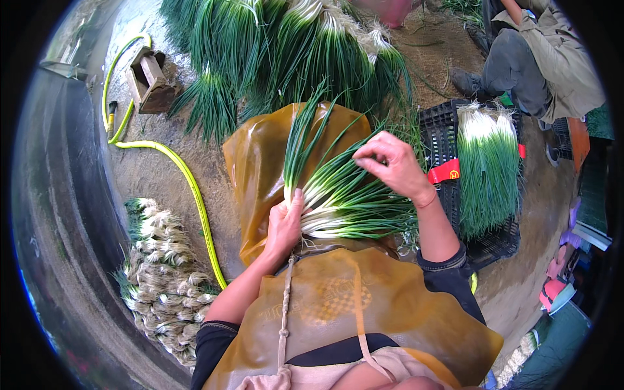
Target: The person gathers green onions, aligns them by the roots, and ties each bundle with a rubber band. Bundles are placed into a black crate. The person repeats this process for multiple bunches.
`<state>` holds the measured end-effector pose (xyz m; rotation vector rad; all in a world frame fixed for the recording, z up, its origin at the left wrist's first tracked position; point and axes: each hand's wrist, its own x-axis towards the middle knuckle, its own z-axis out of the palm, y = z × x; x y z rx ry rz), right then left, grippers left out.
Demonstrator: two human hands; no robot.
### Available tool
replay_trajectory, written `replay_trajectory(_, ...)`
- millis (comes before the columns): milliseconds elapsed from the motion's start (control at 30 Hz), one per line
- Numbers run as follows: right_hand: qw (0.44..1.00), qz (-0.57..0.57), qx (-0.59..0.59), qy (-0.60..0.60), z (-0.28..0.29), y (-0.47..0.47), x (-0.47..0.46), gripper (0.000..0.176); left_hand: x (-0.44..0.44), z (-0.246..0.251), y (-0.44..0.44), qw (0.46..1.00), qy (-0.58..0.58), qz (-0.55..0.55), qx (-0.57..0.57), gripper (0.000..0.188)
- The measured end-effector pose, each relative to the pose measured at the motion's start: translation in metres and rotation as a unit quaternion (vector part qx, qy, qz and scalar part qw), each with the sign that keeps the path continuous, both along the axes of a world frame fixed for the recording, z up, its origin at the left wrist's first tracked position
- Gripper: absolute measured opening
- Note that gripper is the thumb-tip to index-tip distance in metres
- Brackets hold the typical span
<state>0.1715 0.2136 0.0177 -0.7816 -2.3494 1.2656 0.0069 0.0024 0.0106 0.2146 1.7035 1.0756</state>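
Note:
My left hand [287, 219] is closed around the white lower stems of some green onions [295, 161], whose leaves point away from me. A wider fan of green onions [351, 209] lies across my lap, its white ends against the same hand and its leaves spread to the right. Above those leaves is my right hand [390, 165], fingers curled and thumb near the fingertips; whether it holds a thin leaf, I cannot tell. Under the onions, a shiny amber waterproof apron [258, 165] covers my lap and front.
Large bunches of green onions [292, 53] lie ahead. A black plastic crate [441, 131] with red-banded onions [487, 170] stands right; a root-end pile [165, 278] lies left. A yellow hose [195, 190] curves past a wooden block-like object [148, 80]. Another person [531, 63] sits at upper right.

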Motion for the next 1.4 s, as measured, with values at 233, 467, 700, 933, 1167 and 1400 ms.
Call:
replay_trajectory(233,0.965,0.014,0.255,0.064,-0.005,-0.05,-0.005,0.014,0.0,-0.01,-0.007,0.997,-0.04,0.052,0.052,0.041)
replay_trajectory(467,0.971,0.024,0.238,-0.008,-0.002,-0.07,0.023,0.019,0.0,-0.008,-0.005,0.998,0.002,0.05,0.024,0.041)
replay_trajectory(700,0.98,-0.042,0.194,0.009,0.013,-0.045,0.02,0.012,0.003,-0.012,-0.01,0.995,0.051,0.044,0.071,0.042)
replay_trajectory(933,0.973,0.182,0.124,0.064,0.007,-0.042,-0.027,0.014,0.004,-0.017,-0.012,0.986,0.07,0.049,0.146,0.043)
replay_trajectory(1167,0.973,0.107,0.203,0.01,-0.001,-0.036,-0.019,0.007,0.002,-0.015,-0.011,0.989,0.084,0.035,0.115,0.043)
replay_trajectory(1400,0.997,0.013,0.005,-0.082,0.039,-0.001,0.005,0.017,0.002,-0.022,-0.012,0.985,0.117,0.027,0.128,0.043)
